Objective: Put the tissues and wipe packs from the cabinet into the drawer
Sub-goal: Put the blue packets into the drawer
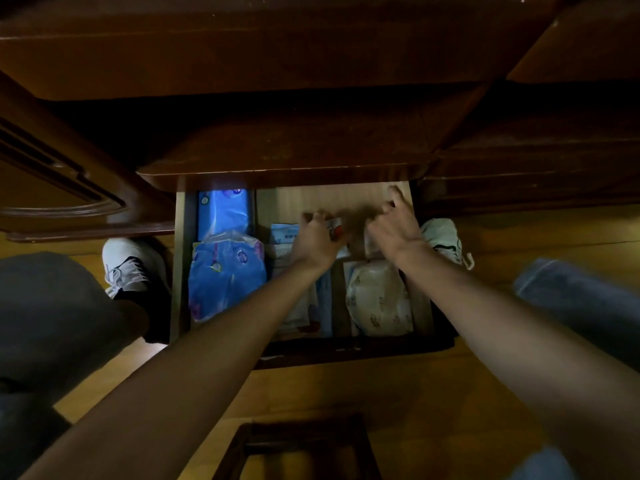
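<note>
The wooden drawer (180, 258) is pulled out below the dark cabinet. Two blue tissue packs lie in its left part, one at the back (224, 213) and one in front (225, 282). A beige wipe pack (379, 299) lies at the front right. My left hand (317, 242) is closed over a small white pack with red print (335, 228) in the middle of the drawer. My right hand (394, 226) hovers just right of it, fingers spread and blurred, above a small pale pack (370, 245). Flat white packs (284, 237) lie under my left wrist.
An open cabinet door (69, 188) juts out at the left. The cabinet ledge (277, 171) overhangs the drawer's back. My shoes (131, 268) stand on the wooden floor on both sides. A dark stool (301, 445) is below the drawer front.
</note>
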`<state>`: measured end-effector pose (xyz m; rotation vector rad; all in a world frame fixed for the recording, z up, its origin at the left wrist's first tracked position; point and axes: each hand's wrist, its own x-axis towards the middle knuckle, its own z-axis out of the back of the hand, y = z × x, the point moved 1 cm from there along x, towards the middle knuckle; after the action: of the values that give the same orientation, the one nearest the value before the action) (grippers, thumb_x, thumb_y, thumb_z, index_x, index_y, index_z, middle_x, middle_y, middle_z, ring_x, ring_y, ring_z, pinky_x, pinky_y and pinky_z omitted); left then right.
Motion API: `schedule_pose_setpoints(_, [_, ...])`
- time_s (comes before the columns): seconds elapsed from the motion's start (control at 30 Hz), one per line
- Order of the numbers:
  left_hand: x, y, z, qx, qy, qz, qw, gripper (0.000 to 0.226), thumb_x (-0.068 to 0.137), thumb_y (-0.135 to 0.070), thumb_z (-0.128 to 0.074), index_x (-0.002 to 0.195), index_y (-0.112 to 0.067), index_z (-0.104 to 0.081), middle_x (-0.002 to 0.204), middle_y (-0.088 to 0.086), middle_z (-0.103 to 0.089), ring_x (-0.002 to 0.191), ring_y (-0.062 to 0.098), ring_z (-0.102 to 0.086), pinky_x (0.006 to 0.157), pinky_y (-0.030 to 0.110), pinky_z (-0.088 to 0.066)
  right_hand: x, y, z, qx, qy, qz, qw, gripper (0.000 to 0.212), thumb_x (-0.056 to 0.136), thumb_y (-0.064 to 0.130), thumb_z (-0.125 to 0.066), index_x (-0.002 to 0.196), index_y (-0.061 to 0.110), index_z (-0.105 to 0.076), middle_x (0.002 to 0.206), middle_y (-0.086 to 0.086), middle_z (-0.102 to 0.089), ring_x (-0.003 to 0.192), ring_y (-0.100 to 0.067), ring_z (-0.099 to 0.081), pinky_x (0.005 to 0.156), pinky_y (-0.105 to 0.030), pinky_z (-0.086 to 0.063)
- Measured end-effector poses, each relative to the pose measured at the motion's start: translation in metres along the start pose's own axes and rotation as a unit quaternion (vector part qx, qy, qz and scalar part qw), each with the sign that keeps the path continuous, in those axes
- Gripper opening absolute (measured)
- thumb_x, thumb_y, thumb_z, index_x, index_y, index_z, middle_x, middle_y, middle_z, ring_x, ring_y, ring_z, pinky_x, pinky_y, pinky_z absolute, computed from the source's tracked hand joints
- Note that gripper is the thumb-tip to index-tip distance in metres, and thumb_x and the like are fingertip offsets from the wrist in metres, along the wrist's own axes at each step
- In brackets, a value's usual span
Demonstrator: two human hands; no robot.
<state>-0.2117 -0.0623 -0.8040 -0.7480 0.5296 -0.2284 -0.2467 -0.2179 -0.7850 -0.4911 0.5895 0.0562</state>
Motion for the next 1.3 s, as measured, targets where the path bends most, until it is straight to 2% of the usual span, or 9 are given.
schedule_pose_setpoints(0.17, [0.022, -0.024, -0.021, 0.066, 0.081, -0.023, 0.994, 0.041, 0.096, -0.019, -0.062, 0.135, -0.011, -0.053, 0.131, 0.015, -0.058, 0.118, 0.028, -0.056, 0.092, 0.032, -0.046, -0.004, -0.012, -0.005, 0.008, -0.044, -0.007, 0.999, 0.029, 0.105, 0.026, -0.044, 0.123, 0.022, -0.067, 0.124, -0.002, -0.069, 0.139, -0.033, -0.041, 0.125, -0.055, 0.0])
schedule_pose_setpoints(0.3, [0.024, -0.02, -0.027, 0.125, 0.151, -0.064, 0.978, 0.059, 0.093, 0.003, -0.053, 0.147, -0.017, -0.044, 0.146, 0.017, -0.047, 0.132, 0.032, -0.048, 0.108, 0.039, -0.042, -0.006, -0.011, -0.011, 0.012, -0.064, 0.001, 0.998, 0.029, 0.104, 0.023, -0.046, 0.127, 0.017, -0.063, 0.113, 0.001, -0.073, 0.13, -0.03, -0.052, 0.125, -0.056, 0.001])
schedule_pose_setpoints(0.57, [0.022, -0.003, -0.018, 0.223, 0.193, -0.097, 0.951, 0.072, 0.092, -0.012, -0.059, 0.152, -0.037, -0.028, 0.153, 0.01, -0.039, 0.138, 0.035, -0.039, 0.109, 0.051, -0.04, -0.004, -0.006, -0.011, 0.034, -0.076, -0.006, 0.997, 0.024, 0.102, 0.028, -0.052, 0.12, 0.024, -0.068, 0.104, 0.005, -0.075, 0.127, -0.027, -0.055, 0.125, -0.056, 0.003])
schedule_pose_setpoints(0.67, [0.01, -0.011, -0.008, 0.276, 0.163, -0.131, 0.938, 0.071, 0.093, -0.019, -0.059, 0.154, -0.029, -0.024, 0.162, 0.006, -0.025, 0.148, 0.031, -0.023, 0.117, 0.05, -0.028, -0.008, -0.001, -0.004, 0.05, -0.105, -0.023, 0.993, 0.03, 0.101, 0.027, -0.051, 0.127, 0.019, -0.063, 0.115, -0.001, -0.072, 0.128, -0.03, -0.052, 0.124, -0.054, -0.002])
schedule_pose_setpoints(0.8, [-0.017, -0.021, 0.042, 0.18, 0.001, -0.127, 0.976, 0.035, 0.095, -0.019, -0.049, 0.129, -0.02, -0.059, 0.134, 0.01, -0.059, 0.117, 0.03, -0.06, 0.095, 0.043, -0.051, -0.014, 0.018, 0.025, 0.146, -0.132, -0.028, 0.98, 0.028, 0.096, 0.025, -0.052, 0.118, 0.02, -0.066, 0.12, -0.004, -0.069, 0.122, -0.028, -0.052, 0.108, -0.046, -0.034])
schedule_pose_setpoints(0.9, [-0.041, -0.004, 0.105, 0.152, -0.165, -0.14, 0.964, 0.034, 0.089, -0.016, -0.051, 0.119, -0.023, -0.065, 0.118, 0.005, -0.064, 0.109, 0.028, -0.06, 0.083, 0.038, -0.05, -0.019, 0.055, 0.054, 0.413, -0.109, -0.015, 0.904, 0.023, 0.099, 0.043, -0.05, 0.112, 0.027, -0.059, 0.11, 0.002, -0.068, 0.104, -0.024, -0.061, 0.09, -0.043, -0.05])
schedule_pose_setpoints(1.0, [-0.062, 0.034, 0.157, 0.157, -0.212, -0.059, 0.963, 0.035, 0.088, -0.02, -0.056, 0.122, -0.022, -0.063, 0.121, 0.006, -0.061, 0.115, 0.029, -0.055, 0.084, 0.038, -0.048, -0.025, 0.103, 0.089, 0.642, 0.01, 0.006, 0.767, 0.077, 0.084, 0.081, -0.044, 0.138, 0.027, -0.045, 0.116, 0.006, -0.058, 0.104, -0.025, -0.062, 0.087, -0.042, -0.051])
schedule_pose_setpoints(1.17, [-0.088, 0.089, 0.178, 0.157, -0.155, 0.044, 0.974, 0.054, 0.086, -0.046, -0.063, 0.133, -0.022, -0.054, 0.125, 0.008, -0.053, 0.118, 0.033, -0.053, 0.086, 0.043, -0.048, -0.028, 0.138, 0.11, 0.609, -0.03, 0.01, 0.792, 0.024, 0.093, 0.02, -0.068, 0.116, 0.021, -0.061, 0.112, -0.004, -0.07, 0.106, -0.026, -0.066, 0.084, -0.033, -0.052])
schedule_pose_setpoints(1.3, [-0.088, 0.082, 0.168, 0.107, -0.16, 0.044, 0.98, 0.072, 0.079, -0.07, -0.06, 0.134, -0.024, -0.051, 0.125, 0.004, -0.058, 0.117, 0.03, -0.054, 0.087, 0.042, -0.049, -0.029, 0.077, 0.118, 0.681, -0.087, -0.075, 0.723, 0.026, 0.089, 0.006, -0.067, 0.114, 0.013, -0.071, 0.1, -0.001, -0.067, 0.092, -0.017, -0.061, 0.073, -0.021, -0.044])
